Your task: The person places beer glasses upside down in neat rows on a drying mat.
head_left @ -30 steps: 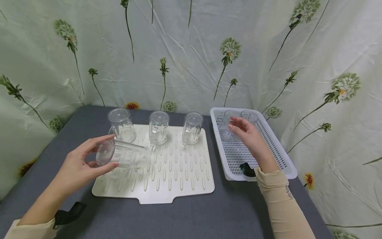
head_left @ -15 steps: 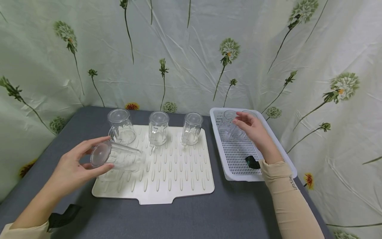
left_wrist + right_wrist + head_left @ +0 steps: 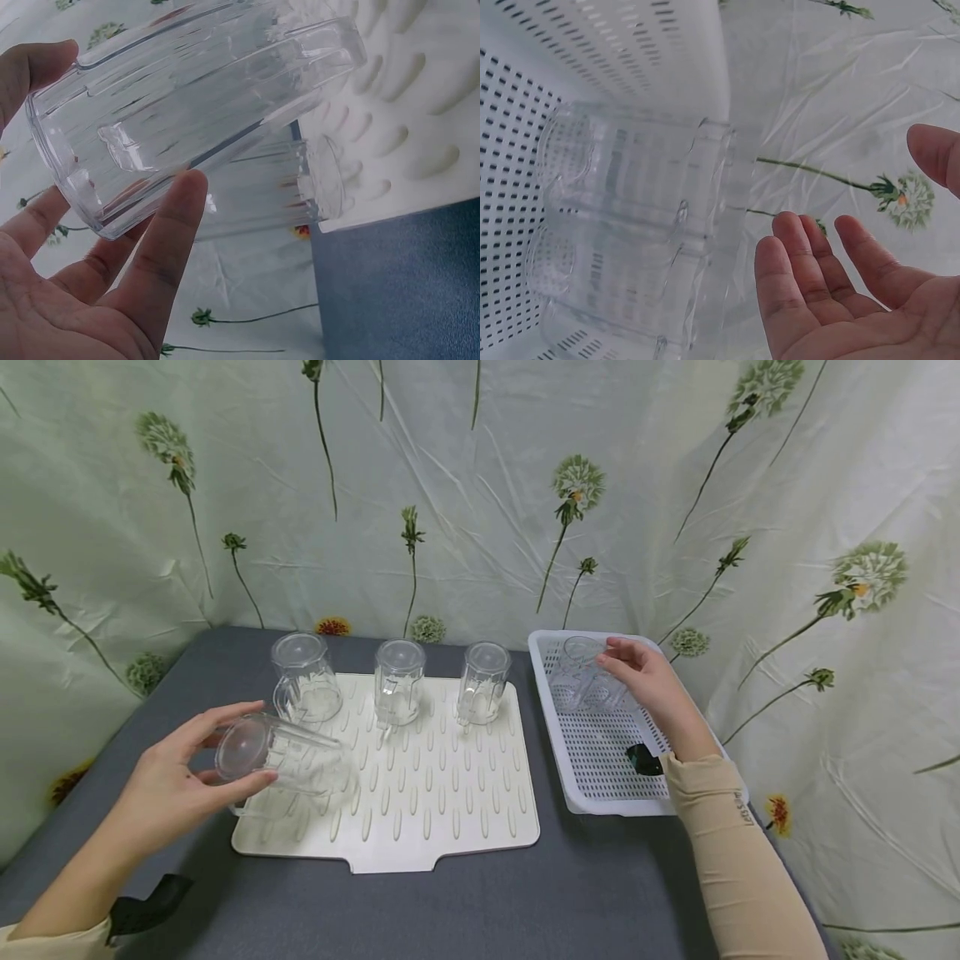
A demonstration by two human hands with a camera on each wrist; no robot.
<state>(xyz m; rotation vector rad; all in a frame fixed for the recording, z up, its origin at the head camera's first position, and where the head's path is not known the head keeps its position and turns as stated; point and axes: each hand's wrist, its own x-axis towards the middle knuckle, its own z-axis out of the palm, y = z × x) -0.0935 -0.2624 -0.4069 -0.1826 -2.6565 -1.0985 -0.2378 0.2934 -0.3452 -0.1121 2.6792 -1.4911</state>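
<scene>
My left hand (image 3: 168,781) grips a clear glass mug (image 3: 288,756) by its base end, thumb on one side and fingers on the other. The mug lies tilted in the air over the left part of the white drying mat (image 3: 450,810), its mouth toward the mat. Over the white basket (image 3: 558,768), my right hand (image 3: 652,685) has relaxed fingers and holds nothing. Beside and below it, two clear glass mugs stand in the basket; in the right wrist view a glass mug (image 3: 637,165) and another mug (image 3: 622,277) stand side by side, apart from the fingers.
Three upside-down glass mugs stand along the mat's far edge: a left mug (image 3: 307,681), a middle mug (image 3: 399,685) and a right mug (image 3: 483,685). A floral curtain (image 3: 480,527) hangs behind the dark grey tabletop (image 3: 487,910).
My left hand has shifted left, carrying the mug, which has tilted a little more. The right hand has moved right over the basket, from the left mug toward the right one.
</scene>
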